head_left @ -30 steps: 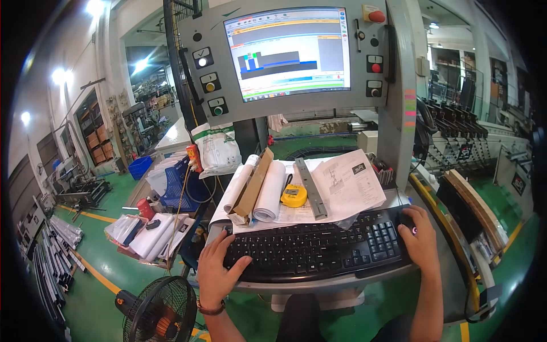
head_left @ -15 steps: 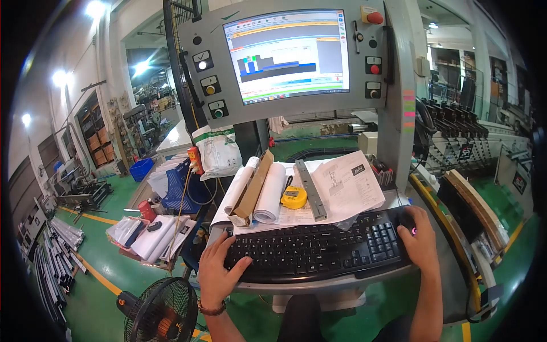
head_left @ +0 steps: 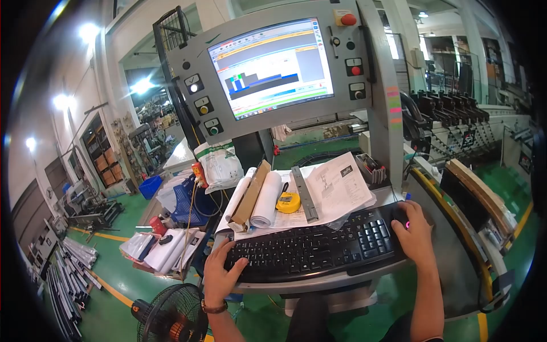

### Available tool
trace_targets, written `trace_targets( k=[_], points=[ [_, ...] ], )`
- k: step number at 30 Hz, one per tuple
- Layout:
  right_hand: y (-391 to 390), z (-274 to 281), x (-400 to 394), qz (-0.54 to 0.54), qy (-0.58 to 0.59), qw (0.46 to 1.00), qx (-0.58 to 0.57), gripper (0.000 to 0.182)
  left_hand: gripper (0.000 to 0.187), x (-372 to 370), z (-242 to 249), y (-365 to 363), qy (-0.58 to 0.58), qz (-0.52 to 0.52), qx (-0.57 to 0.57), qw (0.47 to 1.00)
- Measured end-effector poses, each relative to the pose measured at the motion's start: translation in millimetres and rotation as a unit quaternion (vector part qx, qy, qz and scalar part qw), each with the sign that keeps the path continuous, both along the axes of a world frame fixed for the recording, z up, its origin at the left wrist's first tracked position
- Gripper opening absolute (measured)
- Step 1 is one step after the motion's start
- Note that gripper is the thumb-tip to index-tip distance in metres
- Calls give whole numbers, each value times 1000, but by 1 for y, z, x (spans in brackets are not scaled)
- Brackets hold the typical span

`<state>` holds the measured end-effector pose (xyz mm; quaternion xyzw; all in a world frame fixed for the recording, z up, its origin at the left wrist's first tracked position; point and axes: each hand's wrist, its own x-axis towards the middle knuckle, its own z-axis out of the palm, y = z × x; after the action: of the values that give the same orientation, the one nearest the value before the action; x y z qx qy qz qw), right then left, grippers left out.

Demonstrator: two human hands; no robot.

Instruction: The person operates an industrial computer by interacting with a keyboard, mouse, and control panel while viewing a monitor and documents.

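Note:
My left hand [head_left: 221, 273] rests at the left end of a black keyboard [head_left: 307, 252], thumb and fingers apart, holding nothing. At the keyboard's right end, my right hand [head_left: 416, 235] is curled over a dark computer mouse [head_left: 400, 213], which is mostly covered by the fingers. Just behind the keys lie paper sheets [head_left: 342, 185], rolled paper [head_left: 266, 205], a long cardboard box [head_left: 250, 196], a yellow tape measure [head_left: 288, 202] and a grey metal bar [head_left: 304, 195]. Above them a lit monitor [head_left: 270, 68] shows a program window with blue and green shapes.
The control panel [head_left: 228, 122] carries several buttons and a red emergency knob [head_left: 348, 20]. On the left are a white plastic bag [head_left: 219, 166], papers in a box [head_left: 165, 251] and a black fan [head_left: 174, 316] on the floor. Wooden boards [head_left: 484, 194] stand at the right.
The camera view has tilted and shifted, so the monitor appears further left and more slanted. Both hands keep their places at the keyboard and mouse.

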<state>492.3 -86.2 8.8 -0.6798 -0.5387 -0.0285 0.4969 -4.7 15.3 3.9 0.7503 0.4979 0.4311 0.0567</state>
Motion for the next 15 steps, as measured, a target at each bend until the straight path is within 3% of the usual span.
trace_targets(
  k=[4,7,9,11,15],
  points=[
    [1,-2,2,-3,6,1000,6,53,71,-3,6,-3,-86,-31,-82,992],
    [1,-2,1,-1,28,1000,9,54,75,-19,-8,17,-138,-78,-60,986],
    [1,-1,1,-4,36,999,8,55,81,-19,17,16,-143,-46,-112,982],
    [1,-1,1,-9,33,999,5,55,80,-28,28,46,-184,-44,-56,980],
    [2,-4,2,-6,24,1000,1,56,83,2,117,82,-172,-40,46,983]
  ],
)
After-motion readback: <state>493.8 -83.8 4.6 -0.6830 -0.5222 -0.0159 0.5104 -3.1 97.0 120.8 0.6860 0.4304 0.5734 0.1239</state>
